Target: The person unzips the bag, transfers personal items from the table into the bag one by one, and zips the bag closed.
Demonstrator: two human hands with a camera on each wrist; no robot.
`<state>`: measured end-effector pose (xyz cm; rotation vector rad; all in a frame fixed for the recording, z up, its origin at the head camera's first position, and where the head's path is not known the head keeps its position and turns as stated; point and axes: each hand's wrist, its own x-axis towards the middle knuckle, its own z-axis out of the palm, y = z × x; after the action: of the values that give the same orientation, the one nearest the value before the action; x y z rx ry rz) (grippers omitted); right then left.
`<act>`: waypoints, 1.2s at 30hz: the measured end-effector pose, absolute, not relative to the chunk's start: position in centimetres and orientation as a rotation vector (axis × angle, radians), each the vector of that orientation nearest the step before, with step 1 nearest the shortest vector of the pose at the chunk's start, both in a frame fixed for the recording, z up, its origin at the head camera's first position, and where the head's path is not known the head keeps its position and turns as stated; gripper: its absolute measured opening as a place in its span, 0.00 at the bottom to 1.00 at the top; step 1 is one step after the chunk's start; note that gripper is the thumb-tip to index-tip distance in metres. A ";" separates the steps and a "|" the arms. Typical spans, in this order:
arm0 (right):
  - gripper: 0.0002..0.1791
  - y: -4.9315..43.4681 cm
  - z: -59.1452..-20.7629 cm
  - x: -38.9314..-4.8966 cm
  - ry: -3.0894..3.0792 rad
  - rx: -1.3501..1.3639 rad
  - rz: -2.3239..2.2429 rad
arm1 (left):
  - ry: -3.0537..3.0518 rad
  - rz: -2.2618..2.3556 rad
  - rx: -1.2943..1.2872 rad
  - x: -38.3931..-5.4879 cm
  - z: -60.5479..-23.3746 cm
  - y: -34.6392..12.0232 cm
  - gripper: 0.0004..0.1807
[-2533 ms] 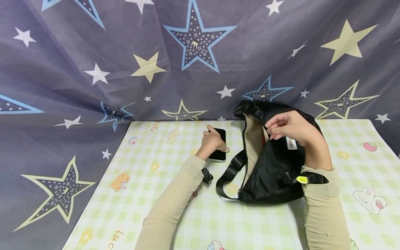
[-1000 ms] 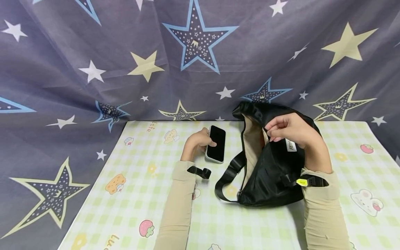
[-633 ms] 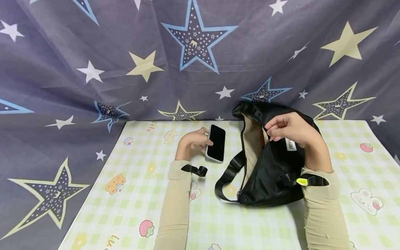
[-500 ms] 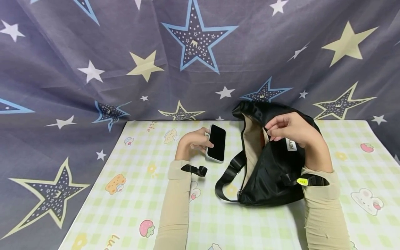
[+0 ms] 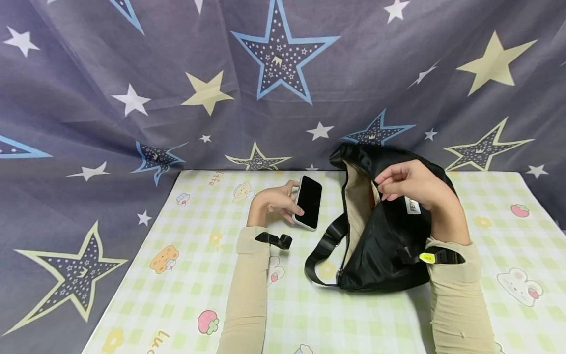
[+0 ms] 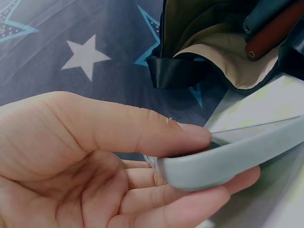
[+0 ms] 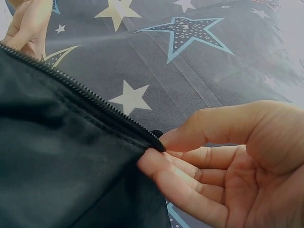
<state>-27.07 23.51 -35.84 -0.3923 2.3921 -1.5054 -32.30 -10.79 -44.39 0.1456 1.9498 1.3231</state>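
Note:
My left hand [image 5: 279, 200] grips a smartphone [image 5: 310, 202] with a dark screen and a pale case by its left edge. In the left wrist view, the thumb presses on the screen side while fingers lie under the case [image 6: 204, 166]. My right hand [image 5: 411, 184] pinches the zippered edge of a black bag [image 5: 384, 255], holding its mouth apart. The right wrist view shows thumb and fingertips on the end of that zipper edge [image 7: 95, 102]. Inside the beige lining [image 5: 359, 196], the left wrist view reveals a reddish-brown object [image 6: 273, 35] and a dark one beside it, both partly hidden.
A black strap [image 5: 325, 250] loops from the bag's left side onto the checked tablecloth [image 5: 185, 305], between phone and bag. A grey star-patterned curtain [image 5: 177, 59] hangs directly behind the table.
The left hand, earlier over the phone from above, has shifted to its left edge with the thumb on the screen. Lately the phone has moved slightly right. The right hand and bag stay put.

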 end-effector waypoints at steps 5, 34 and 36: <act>0.15 23.6 -35.9 -27.0 2.395 -0.389 -1.511 | 1.950 1.340 0.159 -32.3 -44.5 -10.9 0.59; 0.15 23.8 -35.9 -27.0 2.389 -0.389 -1.522 | 2.041 1.562 0.048 -32.8 -44.0 -13.5 0.35; 0.15 23.8 -35.9 -27.0 2.388 -0.388 -1.518 | 2.038 1.574 0.039 -32.7 -44.0 -13.5 0.34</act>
<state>-26.96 23.81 -35.90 -0.3882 2.3882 -1.5185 -32.72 -13.51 -44.02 0.0394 2.0380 1.5740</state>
